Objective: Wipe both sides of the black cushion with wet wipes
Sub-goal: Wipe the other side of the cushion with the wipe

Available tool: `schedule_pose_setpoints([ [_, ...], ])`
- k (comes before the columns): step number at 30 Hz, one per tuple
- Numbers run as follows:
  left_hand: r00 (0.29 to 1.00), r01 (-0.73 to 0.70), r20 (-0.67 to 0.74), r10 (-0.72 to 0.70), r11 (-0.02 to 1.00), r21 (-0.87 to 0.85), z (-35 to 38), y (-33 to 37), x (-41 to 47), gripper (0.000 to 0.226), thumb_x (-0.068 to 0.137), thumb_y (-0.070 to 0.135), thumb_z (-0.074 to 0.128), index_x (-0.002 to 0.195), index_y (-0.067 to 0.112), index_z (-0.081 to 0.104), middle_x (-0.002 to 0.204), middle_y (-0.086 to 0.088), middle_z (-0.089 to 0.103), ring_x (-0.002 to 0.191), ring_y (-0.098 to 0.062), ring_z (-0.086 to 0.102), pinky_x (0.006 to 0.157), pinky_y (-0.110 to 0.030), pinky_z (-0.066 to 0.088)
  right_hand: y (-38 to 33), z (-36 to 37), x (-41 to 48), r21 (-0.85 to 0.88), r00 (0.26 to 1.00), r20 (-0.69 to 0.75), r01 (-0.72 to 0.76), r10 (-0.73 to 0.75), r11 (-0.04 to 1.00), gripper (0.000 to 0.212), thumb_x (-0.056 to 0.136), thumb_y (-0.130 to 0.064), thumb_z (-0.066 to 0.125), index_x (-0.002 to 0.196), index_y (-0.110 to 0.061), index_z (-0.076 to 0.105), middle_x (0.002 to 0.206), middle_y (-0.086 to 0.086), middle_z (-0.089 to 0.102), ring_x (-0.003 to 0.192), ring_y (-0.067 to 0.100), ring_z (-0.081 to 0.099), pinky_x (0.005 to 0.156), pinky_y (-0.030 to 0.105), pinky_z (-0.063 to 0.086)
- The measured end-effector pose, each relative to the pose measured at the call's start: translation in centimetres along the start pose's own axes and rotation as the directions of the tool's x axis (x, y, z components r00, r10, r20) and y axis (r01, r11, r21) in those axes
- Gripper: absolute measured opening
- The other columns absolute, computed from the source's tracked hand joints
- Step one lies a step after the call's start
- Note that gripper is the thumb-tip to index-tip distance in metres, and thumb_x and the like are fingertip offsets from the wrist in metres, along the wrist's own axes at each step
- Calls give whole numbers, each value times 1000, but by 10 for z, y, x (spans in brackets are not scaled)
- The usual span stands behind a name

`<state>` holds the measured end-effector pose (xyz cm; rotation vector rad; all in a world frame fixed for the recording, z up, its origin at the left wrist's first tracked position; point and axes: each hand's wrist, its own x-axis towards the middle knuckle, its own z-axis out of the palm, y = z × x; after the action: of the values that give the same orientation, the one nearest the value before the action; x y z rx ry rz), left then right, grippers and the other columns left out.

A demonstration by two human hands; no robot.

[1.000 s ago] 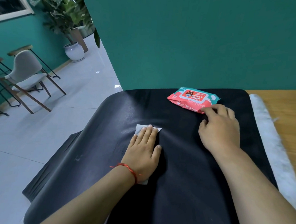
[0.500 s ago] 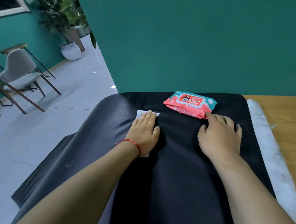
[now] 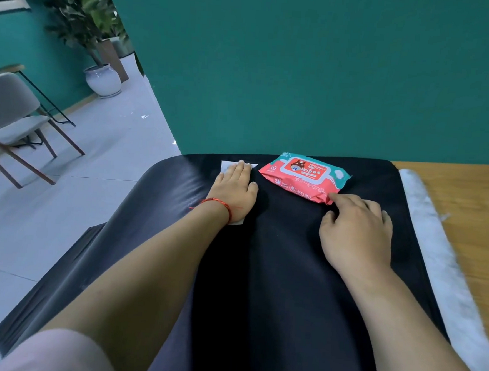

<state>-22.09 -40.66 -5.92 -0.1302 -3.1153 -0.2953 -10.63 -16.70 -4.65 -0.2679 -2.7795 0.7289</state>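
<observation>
Two hands rest on the black cushion (image 3: 273, 288), which lies under the wipes pack (image 3: 304, 175) and spreads out from it toward the camera. Just left of the pack, the left hand (image 3: 234, 190) lies flat, fingers straight and together, pressing a white wet wipe (image 3: 227, 164) onto the cushion. Just in front of the pack, the right hand (image 3: 356, 230) rests with fingers loosely spread, holding nothing, its forefinger touching the pack's near corner.
</observation>
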Motion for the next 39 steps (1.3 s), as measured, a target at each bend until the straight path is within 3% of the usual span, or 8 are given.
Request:
schedule_pose_setpoints([
  [6,1000,-12,-14,12,1000,3,-1,-2,26,62,109,35,26,167,14,16,176,-5,9,161,-17,6,130,-38,5,-1,-2,-1,-19,999,44,7,-6,1000,47,104,-30,51,151,-27,55,150,-6,57,142,26,43,125,55,24],
  [15,1000,-19,-13,19,1000,20,0,-1,49,62,109,35,24,167,14,18,175,-5,12,161,-18,8,130,-38,6,0,-5,-1,8,990,141,8,-9,1000,55,108,-31,45,162,-28,39,163,-10,45,161,20,18,131,56,8],
  [20,1000,6,-5,-5,999,32,1,3,52,62,109,35,23,167,13,16,176,-5,10,161,-19,7,130,-40,6,1,-4,5,164,989,143,-63,39,985,53,108,-26,46,161,-24,42,163,-2,46,159,16,23,132,51,4],
  [25,999,40,-7,-39,999,37,7,17,54,66,107,36,22,167,11,15,175,-7,9,161,-24,5,130,-44,6,3,-8,8,262,996,42,-82,74,961,48,105,-24,52,153,-19,55,154,2,56,145,27,44,127,49,25],
  [29,1000,-13,0,13,1000,6,13,46,53,76,99,45,14,167,10,16,175,-8,11,162,-23,5,131,-45,6,2,-11,3,236,988,-135,-41,74,971,33,100,-27,58,132,-24,67,132,-3,65,120,27,52,99,46,41],
  [32,997,-70,-13,70,998,-5,19,66,55,69,106,43,18,166,10,18,175,-8,13,161,-24,7,131,-45,6,1,-10,2,295,972,-236,73,-1,953,18,96,-24,62,114,-25,67,117,-5,64,106,24,52,87,46,47],
  [35,997,-75,-17,75,997,-12,22,73,57,66,108,44,19,166,12,19,175,-7,14,161,-23,8,131,-45,7,1,-3,1,315,980,-179,145,-92,938,26,98,-21,62,123,-24,66,126,-3,63,114,21,50,88,41,50],
  [39,995,-98,8,98,995,23,20,68,57,66,108,44,16,166,12,18,175,-8,10,162,-24,5,130,-46,7,-9,-2,-2,309,947,-32,314,-321,897,47,103,-18,56,150,-23,55,154,-8,52,143,14,39,117,38,41],
])
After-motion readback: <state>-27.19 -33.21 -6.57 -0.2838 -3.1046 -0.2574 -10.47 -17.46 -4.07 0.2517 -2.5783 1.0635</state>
